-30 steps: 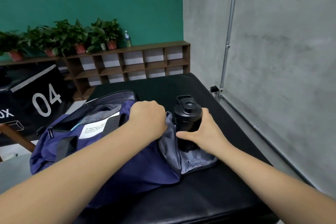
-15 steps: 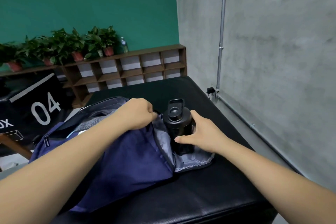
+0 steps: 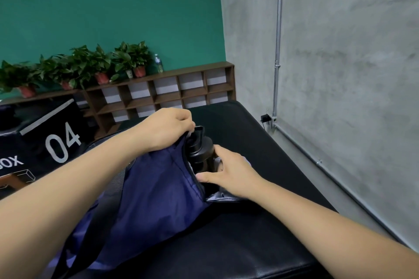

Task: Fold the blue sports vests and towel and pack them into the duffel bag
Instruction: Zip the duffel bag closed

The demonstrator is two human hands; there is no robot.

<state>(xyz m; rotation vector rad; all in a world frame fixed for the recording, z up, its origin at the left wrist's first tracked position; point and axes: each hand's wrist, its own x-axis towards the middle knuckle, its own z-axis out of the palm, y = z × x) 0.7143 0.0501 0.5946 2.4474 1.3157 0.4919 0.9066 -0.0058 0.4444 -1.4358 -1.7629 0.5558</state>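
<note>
Left hand: we curl our fingers over the top edge of the duffel bag and pinch the fabric at its opening, lifting it.
Right hand: we wrap it round the black bottle, with the thumb across the front and the fingers behind the body.
Black bottle: it stands upright in the bag's mouth. It is a smooth, matte cylinder with a rounded cap and a loop handle on top.
Duffel bag: it lies on the black bench in front of us, slumped to the left, with its open end between our hands.
Bag look: we see a navy shell of thin woven cloth, softly creased. A pale grey lining shows at the opening, and a dark webbing strap hangs down the near side.
Black bench: it is padded, with a faint leather-like grain and rounded edges.
Beyond: a brown wooden cubby shelf holds potted plants. A black box marked 04 sits to the left, and a metal pipe runs down the grey concrete wall.
</note>
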